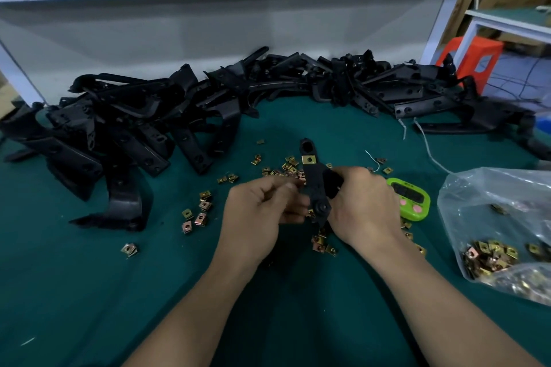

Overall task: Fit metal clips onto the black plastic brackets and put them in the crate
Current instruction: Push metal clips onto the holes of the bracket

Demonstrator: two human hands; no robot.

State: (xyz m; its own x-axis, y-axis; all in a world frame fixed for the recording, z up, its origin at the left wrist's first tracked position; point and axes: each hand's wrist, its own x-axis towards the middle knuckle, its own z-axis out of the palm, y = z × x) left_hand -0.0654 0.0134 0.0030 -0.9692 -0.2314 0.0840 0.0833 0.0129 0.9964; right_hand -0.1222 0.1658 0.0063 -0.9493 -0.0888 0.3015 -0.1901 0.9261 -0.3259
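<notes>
Clips [205,205] littered the table [89,292], timer [414,199] by my right hand [363,205] — fingers clamped a bracket [314,182]; left hand [259,211] curled, hold unclear.

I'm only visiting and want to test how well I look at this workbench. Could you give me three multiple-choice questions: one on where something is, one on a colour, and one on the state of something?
1. Where is the timer?
A) on the floor
B) on the table cover, just right of the right hand
C) strapped to a wrist

2. What colour is the table cover?
A) red
B) white
C) dark green

3. The bracket in the right hand is:
A) fitted with one clip near its far end
B) bare
C) snapped in two

Answers:
1 B, it lies on the cloth, partly behind that hand.
2 C, the cloth is teal green all round.
3 A, a gold clip sits just below the bracket's top hole.
</notes>
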